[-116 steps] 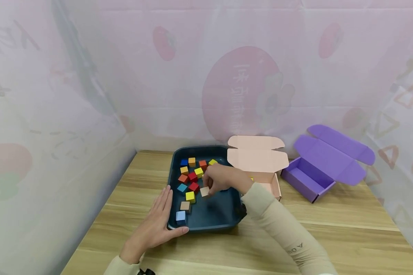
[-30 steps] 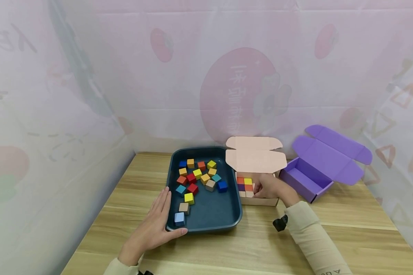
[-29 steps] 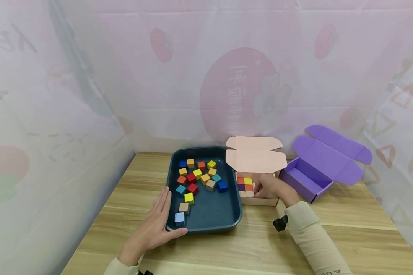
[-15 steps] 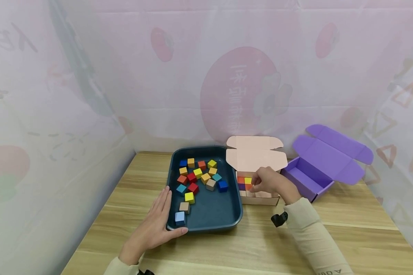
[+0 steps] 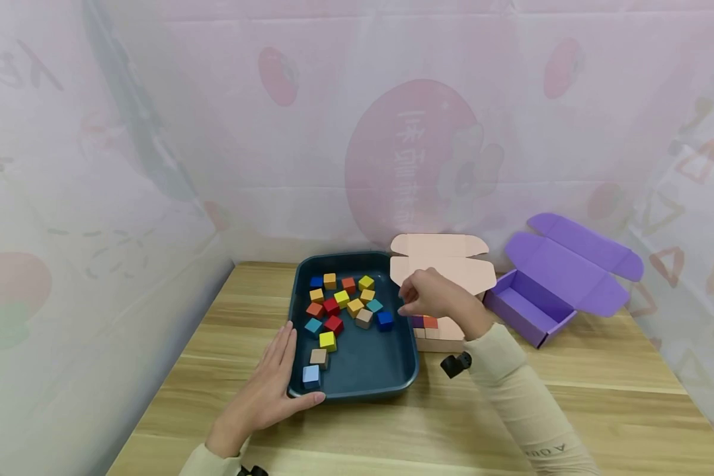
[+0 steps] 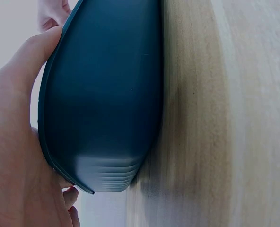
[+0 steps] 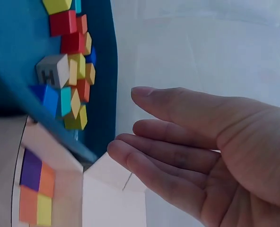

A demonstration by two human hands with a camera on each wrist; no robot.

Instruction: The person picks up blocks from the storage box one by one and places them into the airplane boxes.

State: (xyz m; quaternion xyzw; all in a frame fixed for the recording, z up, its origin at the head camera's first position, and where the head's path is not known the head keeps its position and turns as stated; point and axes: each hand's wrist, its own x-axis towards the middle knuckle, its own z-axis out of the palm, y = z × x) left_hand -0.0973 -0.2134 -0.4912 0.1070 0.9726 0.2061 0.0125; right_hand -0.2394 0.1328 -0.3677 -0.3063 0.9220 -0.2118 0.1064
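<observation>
Head view: the left hand [image 5: 262, 396] lies flat, fingers straight, against the near left corner of a dark blue tray [image 5: 357, 387] on the wooden worktop [image 5: 393, 430]. The right hand [image 5: 437, 297] hangs empty above the gap between the tray and a pink cardboard box [image 5: 446, 344], its fingers relaxed and pinching nothing. Small painted cubes [image 5: 345, 304] lie loose in the tray; a few more sit in neat rows in the pink box. An open purple box [image 5: 535, 311] stands to the right. Left wrist view: the palm and thumb [image 6: 17, 142] press on the tray [image 6: 102, 94], a smooth, round-cornered plastic shell on grained wood. Right wrist view: the right hand [image 7: 201, 151] is spread, nothing between its fingers; the cubes [image 7: 66, 71] show sharp edges and matt faces, one grey with a letter. Judgement: a low sweep of the sleeve could catch the light upright lid flap and shift the box, and the smooth cubes could slip from a shallow pinch.
</observation>
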